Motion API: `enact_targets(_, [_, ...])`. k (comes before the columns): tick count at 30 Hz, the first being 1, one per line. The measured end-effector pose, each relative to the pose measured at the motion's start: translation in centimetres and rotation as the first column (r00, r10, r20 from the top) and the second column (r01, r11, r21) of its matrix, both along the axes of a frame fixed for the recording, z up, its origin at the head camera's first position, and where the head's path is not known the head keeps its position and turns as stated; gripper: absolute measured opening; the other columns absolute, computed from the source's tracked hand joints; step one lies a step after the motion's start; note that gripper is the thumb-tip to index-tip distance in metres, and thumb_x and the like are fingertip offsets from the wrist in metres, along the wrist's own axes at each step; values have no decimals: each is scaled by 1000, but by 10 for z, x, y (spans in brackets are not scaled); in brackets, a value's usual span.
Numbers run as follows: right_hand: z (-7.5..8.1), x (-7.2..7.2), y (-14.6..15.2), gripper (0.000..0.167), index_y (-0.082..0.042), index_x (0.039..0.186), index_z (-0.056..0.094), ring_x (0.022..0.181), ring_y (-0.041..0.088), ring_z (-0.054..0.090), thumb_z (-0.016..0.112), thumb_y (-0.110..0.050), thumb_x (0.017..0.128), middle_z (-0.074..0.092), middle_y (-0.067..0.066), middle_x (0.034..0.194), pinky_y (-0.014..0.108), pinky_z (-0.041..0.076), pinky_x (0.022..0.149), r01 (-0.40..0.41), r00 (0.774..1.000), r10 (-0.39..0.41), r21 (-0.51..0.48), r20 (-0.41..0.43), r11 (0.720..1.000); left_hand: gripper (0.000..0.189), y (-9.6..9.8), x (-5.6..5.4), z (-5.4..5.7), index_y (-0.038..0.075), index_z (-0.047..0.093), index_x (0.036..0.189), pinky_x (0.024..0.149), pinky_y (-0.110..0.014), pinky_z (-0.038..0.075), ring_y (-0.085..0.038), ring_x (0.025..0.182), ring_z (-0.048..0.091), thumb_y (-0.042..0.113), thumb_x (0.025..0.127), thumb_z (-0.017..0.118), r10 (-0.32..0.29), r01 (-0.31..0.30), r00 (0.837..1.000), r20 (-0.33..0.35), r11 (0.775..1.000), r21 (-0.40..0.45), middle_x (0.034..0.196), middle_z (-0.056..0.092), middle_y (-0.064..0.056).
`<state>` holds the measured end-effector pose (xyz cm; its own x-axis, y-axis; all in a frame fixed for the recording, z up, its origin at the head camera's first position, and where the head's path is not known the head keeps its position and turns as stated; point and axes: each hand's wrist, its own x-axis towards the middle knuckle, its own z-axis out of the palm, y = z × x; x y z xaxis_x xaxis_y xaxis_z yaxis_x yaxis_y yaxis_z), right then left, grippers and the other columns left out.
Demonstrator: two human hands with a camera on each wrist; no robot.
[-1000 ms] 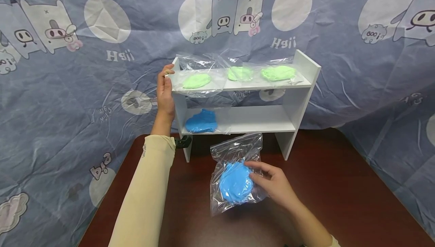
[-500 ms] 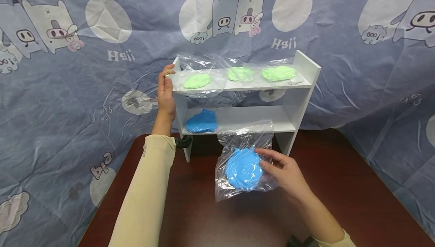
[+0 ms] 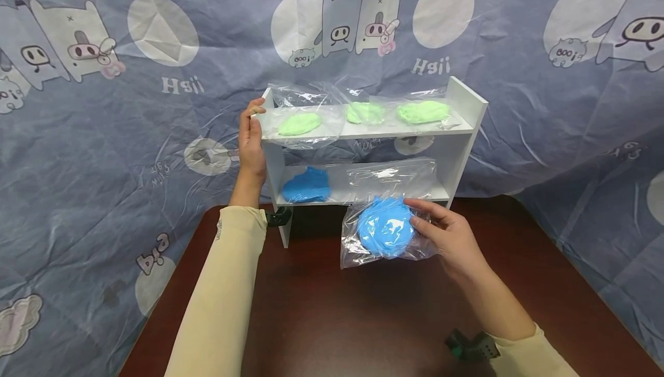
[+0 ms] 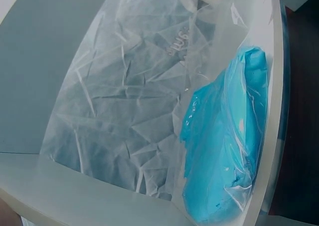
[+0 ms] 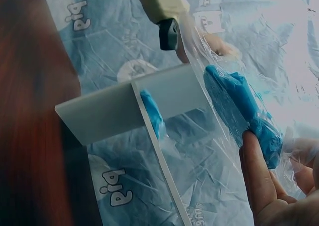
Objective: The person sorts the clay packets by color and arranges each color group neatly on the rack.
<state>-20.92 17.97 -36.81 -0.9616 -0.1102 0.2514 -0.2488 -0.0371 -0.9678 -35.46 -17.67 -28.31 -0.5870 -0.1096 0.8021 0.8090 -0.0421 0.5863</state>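
Note:
My right hand (image 3: pixel 450 240) pinches a clear plastic bag (image 3: pixel 353 253) with a soft, round blue mass (image 3: pixel 385 227) inside, between thumb and fingers. The bag hangs in the air before the lower board of a small white shelf (image 3: pixel 467 158), and its upper part overlaps that board in the head view. At the shelf's upper left side my left hand (image 3: pixel 252 140) grips the side panel's edge. On the lower board, at the left, lies another bagged blue piece (image 3: pixel 307 185), close up in the left wrist view. In the right wrist view the held blue mass (image 5: pixel 244 104) looks crumpled.
Three bagged light-green pieces, the left one (image 3: pixel 300 124), the middle one (image 3: pixel 365 113) and the right one (image 3: pixel 423 112), lie on the upper board. Beneath the shelf is a dark red-brown table (image 3: pixel 332 319). A grey-blue printed cloth (image 3: pixel 223 37) hangs behind.
My right hand has carried the bag with the blue mass up, forward and to the right, from above the table to the lower board's front. The left hand has stayed on the shelf.

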Motion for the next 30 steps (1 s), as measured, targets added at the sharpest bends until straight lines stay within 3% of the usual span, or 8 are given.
enact_targets(5, [3,-13,5,42,-8,134,64,78,1,66,71,-12,93,65,-13,124,18,58,67,30,999,-29,-13,13,999,38,-5,-18,-9,26,55,109,122,-38,13,-25,150,26,5,107,24,15,-15,1000,-4,1000,6,151,38,-25])
enact_targets(11, [4,-29,9,44,-9,136,63,61,5,67,71,-14,94,65,-10,120,18,53,52,30,998,-27,-49,58,998,31,-7,-22,-13,-9,45,116,122,-40,14,-17,149,28,14,108,26,33,-33,999,-26,999,-10,151,42,-16])
enact_targets(18, [6,-47,11,45,-8,137,61,70,5,66,70,-12,94,62,-5,121,19,58,65,20,994,-10,-96,109,995,35,2,9,3,22,55,107,122,-40,13,-27,150,24,4,106,25,5,-5,1000,13,1000,-5,150,35,-29])
enact_targets(21, [6,-54,11,46,-7,139,59,76,5,64,69,-11,94,59,-4,124,21,59,68,19,993,-8,-100,114,995,29,1,9,3,1,52,111,123,-42,13,-28,151,24,4,106,24,11,-11,1000,18,1000,-12,152,35,-29])
enact_targets(23, [6,-61,12,48,-7,142,56,78,5,64,68,-13,95,55,-4,123,20,59,68,22,992,-12,-86,124,996,28,1,9,4,-5,48,114,123,-43,12,-29,151,23,4,106,24,15,-15,1000,17,1000,-16,152,35,-28])
enact_targets(25, [6,-67,12,50,-8,143,54,78,4,63,68,-15,96,52,-4,123,19,58,66,28,991,-18,-73,134,997,29,0,9,4,0,52,112,123,-44,12,-30,151,22,5,106,24,15,-15,1000,15,1000,-18,153,35,-28])
enact_targets(28, [5,-76,13,50,-9,145,53,76,2,62,66,-17,97,50,-7,123,15,53,61,40,990,-33,-50,140,998,34,1,10,4,18,55,109,123,-42,12,-29,152,22,5,106,24,14,-14,1000,14,1000,-16,152,36,-28])
enact_targets(30, [3,-81,14,50,-8,145,52,75,2,61,65,-17,98,49,-7,121,15,52,60,47,990,-42,-35,138,998,33,1,10,4,15,55,109,123,-42,12,-29,152,22,4,105,25,12,-12,1000,15,1000,-18,151,36,-28])
